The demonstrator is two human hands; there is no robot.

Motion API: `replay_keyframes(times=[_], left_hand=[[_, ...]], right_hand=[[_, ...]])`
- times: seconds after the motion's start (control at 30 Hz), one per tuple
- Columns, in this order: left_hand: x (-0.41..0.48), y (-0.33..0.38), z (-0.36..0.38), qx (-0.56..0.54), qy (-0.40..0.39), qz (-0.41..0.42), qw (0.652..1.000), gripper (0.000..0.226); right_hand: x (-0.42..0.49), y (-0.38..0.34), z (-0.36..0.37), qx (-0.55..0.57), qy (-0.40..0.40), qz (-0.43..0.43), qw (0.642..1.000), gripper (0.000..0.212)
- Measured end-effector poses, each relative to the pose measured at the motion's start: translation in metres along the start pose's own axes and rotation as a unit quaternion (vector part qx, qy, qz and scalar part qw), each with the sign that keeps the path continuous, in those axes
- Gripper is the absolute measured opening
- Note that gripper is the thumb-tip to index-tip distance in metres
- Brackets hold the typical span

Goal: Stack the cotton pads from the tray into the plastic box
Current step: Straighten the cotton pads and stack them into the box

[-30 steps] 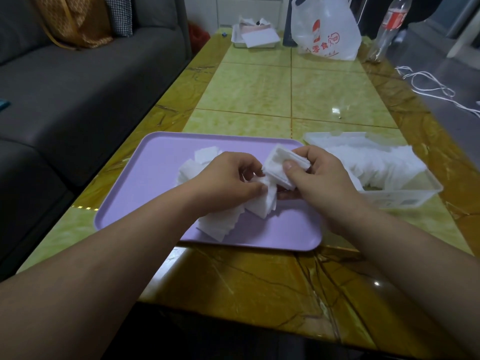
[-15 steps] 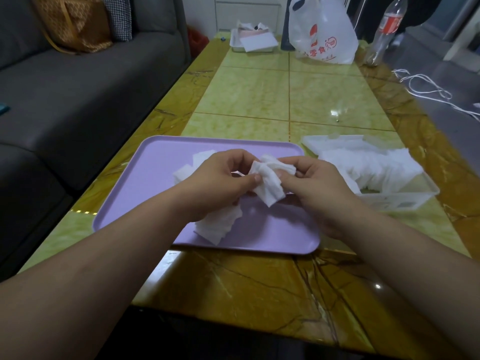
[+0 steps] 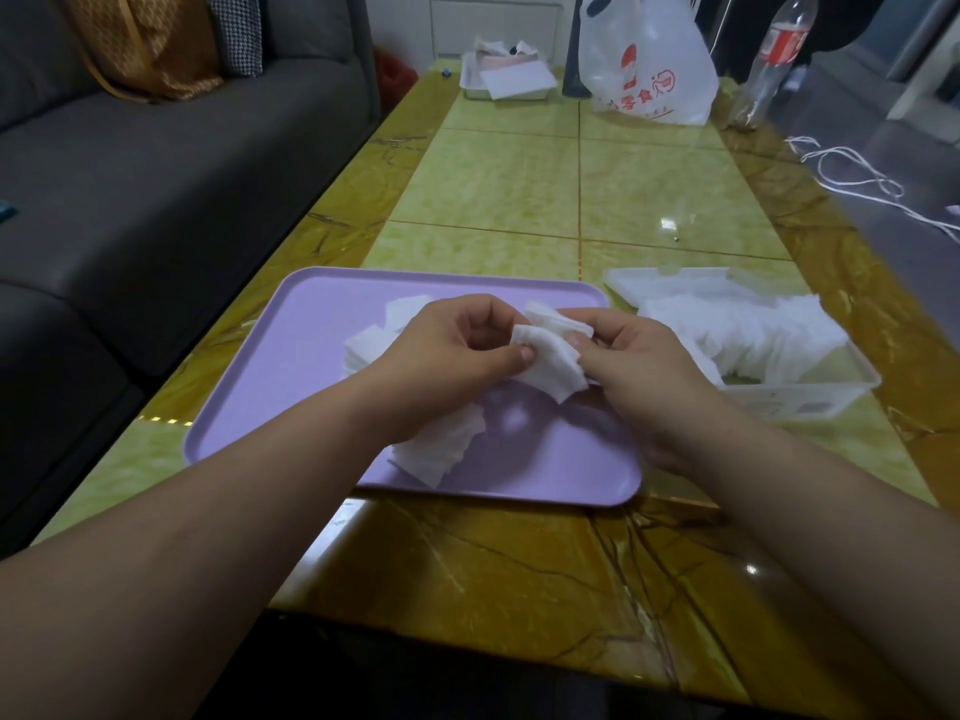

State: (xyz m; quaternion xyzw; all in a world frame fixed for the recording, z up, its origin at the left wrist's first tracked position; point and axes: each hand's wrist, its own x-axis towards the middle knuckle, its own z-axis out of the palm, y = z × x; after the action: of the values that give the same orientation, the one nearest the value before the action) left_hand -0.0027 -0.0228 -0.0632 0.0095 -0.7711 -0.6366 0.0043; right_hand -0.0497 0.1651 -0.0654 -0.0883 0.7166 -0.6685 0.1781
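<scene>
A lilac tray (image 3: 291,366) lies on the table in front of me. Both hands hover over its right half and hold one small bunch of white cotton pads (image 3: 553,353). My left hand (image 3: 452,350) pinches the bunch's left edge with thumb and fingers. My right hand (image 3: 644,366) grips its right side. More loose pads (image 3: 441,449) lie fanned on the tray under my left wrist, and others (image 3: 371,343) peek out behind that hand. To the right of the tray stands a clear plastic box (image 3: 810,397) heaped with white pads (image 3: 748,330).
A grey sofa (image 3: 156,163) runs along the table's left side. At the far end stand a white plastic bag (image 3: 649,65), a bottle (image 3: 774,54) and a small white tray with papers (image 3: 506,77). A white cable (image 3: 852,179) lies off to the right.
My left hand has come off the pads on the tray and joined my right hand on the held bunch. The bunch now sits lower between both hands.
</scene>
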Motion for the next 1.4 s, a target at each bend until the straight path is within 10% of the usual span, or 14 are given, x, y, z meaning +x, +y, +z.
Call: replay_keyframes(times=[0.2,0.33,0.63,1.4], left_hand=[[0.002,-0.002,0.007,0.033,0.061,-0.007,0.998,0.008],[0.001,0.002,0.007,0.121,0.051,0.003,0.991,0.008],[0.000,0.001,0.003,0.194,0.022,0.033,0.980,0.029],[0.004,-0.001,-0.004,0.190,0.108,-0.015,0.976,0.017]], right_hand=[[-0.004,-0.006,-0.001,0.053,-0.075,0.003,0.996,0.024],[-0.003,0.001,-0.003,-0.155,-0.010,-0.088,0.984,0.036],[-0.003,-0.001,-0.003,-0.188,-0.008,-0.094,0.978,0.043],[-0.002,0.003,-0.006,-0.188,0.134,-0.117,0.966,0.009]])
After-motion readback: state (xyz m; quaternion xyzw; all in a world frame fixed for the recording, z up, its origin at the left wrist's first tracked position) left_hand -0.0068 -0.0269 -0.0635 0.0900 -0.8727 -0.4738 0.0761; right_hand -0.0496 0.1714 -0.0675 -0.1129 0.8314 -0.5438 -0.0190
